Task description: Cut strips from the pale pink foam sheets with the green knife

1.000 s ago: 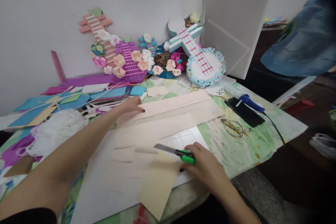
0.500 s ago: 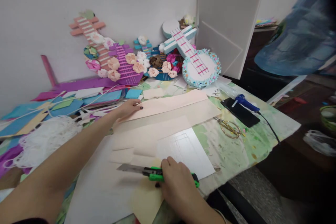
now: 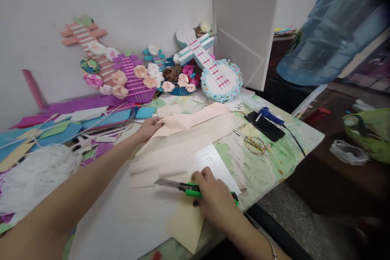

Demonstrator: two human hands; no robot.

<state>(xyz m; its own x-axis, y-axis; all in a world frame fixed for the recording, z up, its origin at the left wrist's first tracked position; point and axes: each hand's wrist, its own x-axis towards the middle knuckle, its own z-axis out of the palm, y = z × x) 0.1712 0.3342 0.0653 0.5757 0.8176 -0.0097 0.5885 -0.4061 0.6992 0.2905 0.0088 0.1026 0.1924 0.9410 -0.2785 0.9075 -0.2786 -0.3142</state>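
Note:
My right hand (image 3: 213, 195) is wrapped round a green and black utility knife (image 3: 192, 189). Its blade is out, pointing left above the papers. My left hand (image 3: 150, 128) pinches the left end of a pale pink paper strip (image 3: 195, 118), which bends along its length. Under that strip lies a larger peach sheet (image 3: 183, 146), with narrower cut pieces (image 3: 144, 179) along its near side. A white sheet with a pencil drawing (image 3: 210, 158) lies beyond my right hand. Large white paper (image 3: 122, 215) and a cream piece (image 3: 187, 223) are beneath the knife.
Gold-handled scissors (image 3: 255, 145), a black phone (image 3: 264, 126) and a blue glue gun (image 3: 271, 116) lie at the right. White string (image 3: 39, 170) and coloured sheets (image 3: 112, 113) cover the left. Paper-flower guitar models (image 3: 137, 77) and a light-blue banjo-like one (image 3: 222, 80) lean at the back.
The pink strip has lifted away from the peach sheet and now curves, its left end still in my left hand. The knife has moved slightly right and away from me. The view has turned right.

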